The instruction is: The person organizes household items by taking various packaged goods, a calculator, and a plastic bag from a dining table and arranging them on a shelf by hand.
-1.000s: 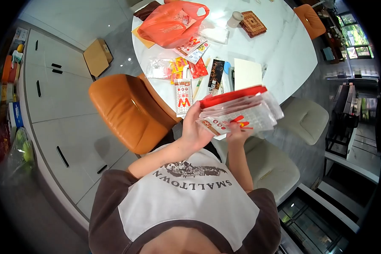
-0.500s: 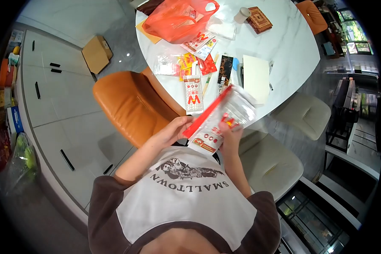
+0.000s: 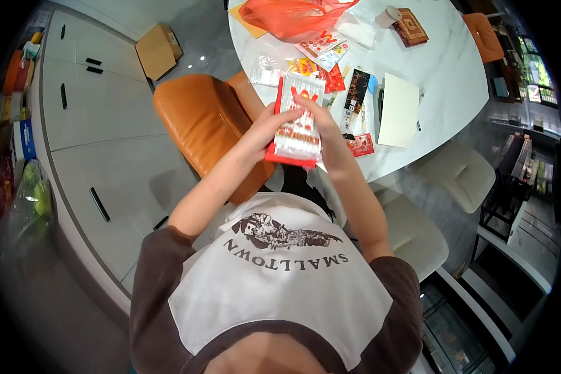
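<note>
A white plastic packet with red print (image 3: pixel 302 143) is held close to the table's near edge, its printed face up. A red-edged layer (image 3: pixel 273 153) shows along its left side and bottom, like the pouch seen a moment ago. My left hand (image 3: pixel 268 129) grips the left edge with its thumb stretched over the face. From the right, my right hand (image 3: pixel 324 128) holds the packet, thumb on the print. Fingers under the packet are hidden. Just beyond it lie a yellow packet (image 3: pixel 304 66) and a red packet (image 3: pixel 334 78).
A red plastic bag (image 3: pixel 287 19) and printed packets (image 3: pixel 321 43) lie on the marble table (image 3: pixel 452 81). A black strip packet (image 3: pixel 356 90), a small red packet (image 3: pixel 361 146) and a pale notebook (image 3: pixel 399 109) are to the right. An orange chair (image 3: pixel 190 118) stands left.
The red-and-silver pouch has swung from tilted to nearly upright and moved forward. The white packet that lay on the table no longer shows there. A small red packet now shows near the edge.
</note>
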### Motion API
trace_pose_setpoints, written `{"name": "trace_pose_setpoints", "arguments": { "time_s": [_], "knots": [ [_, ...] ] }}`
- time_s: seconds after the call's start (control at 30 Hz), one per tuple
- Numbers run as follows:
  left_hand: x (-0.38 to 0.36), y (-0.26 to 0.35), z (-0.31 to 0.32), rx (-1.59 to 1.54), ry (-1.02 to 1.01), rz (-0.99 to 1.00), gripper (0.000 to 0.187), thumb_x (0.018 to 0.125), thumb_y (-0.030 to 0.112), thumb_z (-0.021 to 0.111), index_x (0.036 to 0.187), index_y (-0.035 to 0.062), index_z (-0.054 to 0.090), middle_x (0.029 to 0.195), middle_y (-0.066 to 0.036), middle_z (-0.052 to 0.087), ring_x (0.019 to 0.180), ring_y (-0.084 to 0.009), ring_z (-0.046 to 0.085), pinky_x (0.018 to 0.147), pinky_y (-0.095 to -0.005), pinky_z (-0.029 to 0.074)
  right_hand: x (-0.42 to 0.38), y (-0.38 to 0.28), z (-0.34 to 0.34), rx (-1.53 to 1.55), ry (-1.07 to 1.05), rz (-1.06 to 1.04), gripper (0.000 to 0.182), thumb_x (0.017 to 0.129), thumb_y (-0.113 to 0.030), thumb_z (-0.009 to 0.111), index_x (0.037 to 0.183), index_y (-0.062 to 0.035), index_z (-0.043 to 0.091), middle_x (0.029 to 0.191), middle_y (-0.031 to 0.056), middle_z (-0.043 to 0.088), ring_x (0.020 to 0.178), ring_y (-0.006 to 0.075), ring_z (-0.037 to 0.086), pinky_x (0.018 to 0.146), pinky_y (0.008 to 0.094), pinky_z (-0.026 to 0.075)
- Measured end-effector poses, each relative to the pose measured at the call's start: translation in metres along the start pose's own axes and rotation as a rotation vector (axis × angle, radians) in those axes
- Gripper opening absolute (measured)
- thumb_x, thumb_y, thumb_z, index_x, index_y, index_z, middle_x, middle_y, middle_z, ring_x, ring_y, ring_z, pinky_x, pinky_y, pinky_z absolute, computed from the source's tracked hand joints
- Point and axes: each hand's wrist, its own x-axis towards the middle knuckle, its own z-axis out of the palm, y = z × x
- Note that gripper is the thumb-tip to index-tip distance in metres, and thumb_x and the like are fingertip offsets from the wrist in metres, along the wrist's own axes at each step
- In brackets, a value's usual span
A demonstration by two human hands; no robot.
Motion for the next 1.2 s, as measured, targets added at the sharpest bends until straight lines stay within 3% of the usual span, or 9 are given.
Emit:
{"name": "trace_pose_setpoints", "arguments": {
  "time_s": [0.2, 0.5, 0.53, 0.63, 0.73, 0.83, 1.03, 1.13, 1.2],
  "knots": [
    [0.006, 0.012, 0.005, -0.175, 0.031, -0.117, 0.029, 0.08, 0.023, 0.056, 0.099, 0.0004, 0.052, 0.093, -0.011, 0.059, 0.079, -0.0184, 0.06, 0.071, -0.0319, 0.051, 0.042, -0.005, -0.026, 0.014, -0.153, 0.244, 0.024, 0.078, -0.025, 0.058, 0.093, -0.006, 0.055, 0.079, 0.0052, 0.061, 0.067, 0.0139, 0.061, 0.06, 0.0266, 0.051],
    [0.014, -0.016, -0.013, -0.347, -0.045, -0.115, 0.035, 0.08, 0.019, 0.059, 0.108, 0.0036, 0.044, 0.098, -0.009, 0.056, 0.084, -0.0175, 0.059, 0.071, -0.0325, 0.052, 0.041, -0.005, -0.026, -0.237, -0.148, 0.127, 0.028, 0.077, -0.015, 0.059, 0.098, 0.002, 0.051, 0.089, 0.0107, 0.06, 0.073, 0.0174, 0.061, 0.061, 0.0276, 0.051],
    [0.009, -0.019, -0.012, -0.211, -0.004, -0.032, 0.041, 0.079, 0.015, 0.06, 0.112, 0.0036, 0.039, 0.1, -0.01, 0.055, 0.084, -0.017, 0.059, 0.07, -0.0313, 0.052, 0.029, -0.008, -0.019, -0.292, -0.104, 0.123, 0.042, 0.078, -0.02, 0.06, 0.111, -0.0002, 0.044, 0.104, 0.0084, 0.054, 0.088, 0.0153, 0.057, 0.074, 0.0277, 0.048],
    [-0.013, -0.026, -0.015, -0.085, 0.075, 0.072, 0.039, 0.079, 0.01, 0.059, 0.111, 0.0029, 0.039, 0.097, -0.01, 0.056, 0.083, -0.0164, 0.059, 0.069, -0.0303, 0.052, 0.033, 0.006, -0.037, -0.223, -0.322, 0.1, 0.048, 0.082, -0.032, 0.055, 0.118, -0.002, 0.04, 0.105, 0.0055, 0.052, 0.095, 0.0124, 0.051, 0.084, 0.0287, 0.04],
    [-0.025, -0.035, -0.041, -0.105, 0.171, 0.072, 0.04, 0.078, 0.007, 0.059, 0.112, 0.0043, 0.037, 0.1, -0.009, 0.055, 0.085, -0.0157, 0.059, 0.071, -0.0304, 0.051, 0.065, -0.006, -0.085, -0.662, -0.21, 0.041, 0.042, 0.085, -0.037, 0.047, 0.111, -0.004, 0.048, 0.099, 0.0068, 0.054, 0.089, 0.0103, 0.049, 0.079, 0.0237, 0.038],
    [-0.043, -0.039, -0.054, -0.125, 0.235, 0.124, 0.039, 0.078, 0.008, 0.059, 0.111, 0.0058, 0.038, 0.099, -0.008, 0.055, 0.087, -0.0158, 0.058, 0.072, -0.0309, 0.05, 0.122, -0.017, -0.144, -1.259, 0.271, -0.385, 0.054, 0.074, -0.035, 0.059, 0.108, 0.0053, 0.047, 0.101, 0.0177, 0.055, 0.095, 0.0263, 0.053, 0.08, 0.0313, 0.042],
    [-0.055, -0.046, -0.06, -0.135, 0.39, 0.179, 0.038, 0.078, 0.009, 0.06, 0.11, 0.0068, 0.04, 0.099, -0.008, 0.056, 0.086, -0.0161, 0.058, 0.073, -0.0313, 0.05, 0.174, -0.031, -0.135, -1.696, 0.75, -0.36, 0.062, 0.061, -0.04, 0.069, 0.101, 0.0017, 0.048, 0.098, 0.0176, 0.056, 0.088, 0.0322, 0.055, 0.078, 0.0369, 0.043],
    [-0.056, -0.046, -0.058, -0.12, 0.419, 0.207, 0.038, 0.078, 0.009, 0.06, 0.11, 0.0067, 0.04, 0.099, -0.007, 0.056, 0.086, -0.0161, 0.058, 0.072, -0.0315, 0.05, 0.188, -0.03, -0.132, -1.542, 0.784, -0.226, 0.07, 0.055, -0.04, 0.074, 0.105, -0.0008, 0.046, 0.102, 0.0162, 0.055, 0.091, 0.0293, 0.055, 0.081, 0.0368, 0.042],
    [-0.056, -0.047, -0.06, -0.124, 0.418, 0.218, 0.038, 0.078, 0.009, 0.06, 0.111, 0.0066, 0.04, 0.099, -0.008, 0.056, 0.086, -0.0159, 0.058, 0.072, -0.0315, 0.051, 0.2, -0.026, -0.154, -1.266, 0.587, -0.265, 0.062, 0.053, -0.035, 0.076, 0.098, -0.001, 0.052, 0.092, 0.0137, 0.059, 0.089, 0.0256, 0.058, 0.076, 0.0338, 0.044]
  ]
}}
